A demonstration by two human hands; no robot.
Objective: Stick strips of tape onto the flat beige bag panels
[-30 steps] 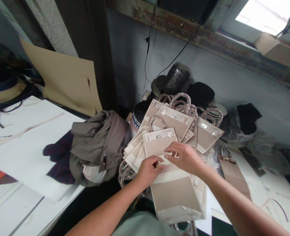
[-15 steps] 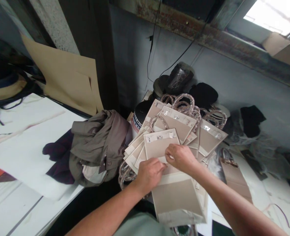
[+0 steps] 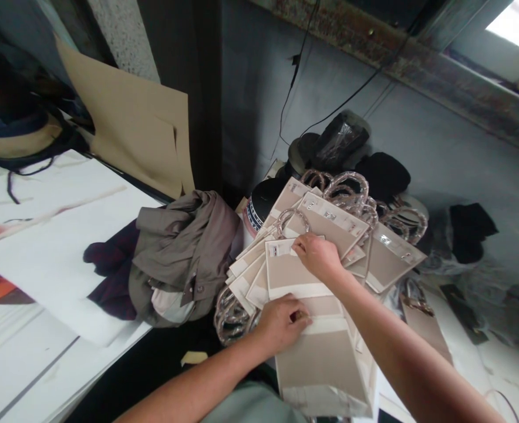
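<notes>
A heap of flat beige paper bags (image 3: 325,223) with clear twisted handles (image 3: 345,188) lies fanned out in front of me. My right hand (image 3: 316,255) rests on the top edge of the topmost bag (image 3: 288,273), fingers curled and pinching near its white band. My left hand (image 3: 283,323) lies lower on the same stack, fingers curled and pressing on a white strip between two bags. Another beige bag (image 3: 321,358) lies nearest to me, below my hands.
A crumpled brown-grey garment (image 3: 184,252) lies left of the bags on a white printed sheet (image 3: 43,258). Tan cardboard (image 3: 131,129) leans against a dark post. Black hats and wrapped items (image 3: 360,158) sit behind the bags by the grey wall.
My right hand has moved up from the middle of the top bag to its upper edge. My left hand has slid down and toward me. The view has shifted slightly.
</notes>
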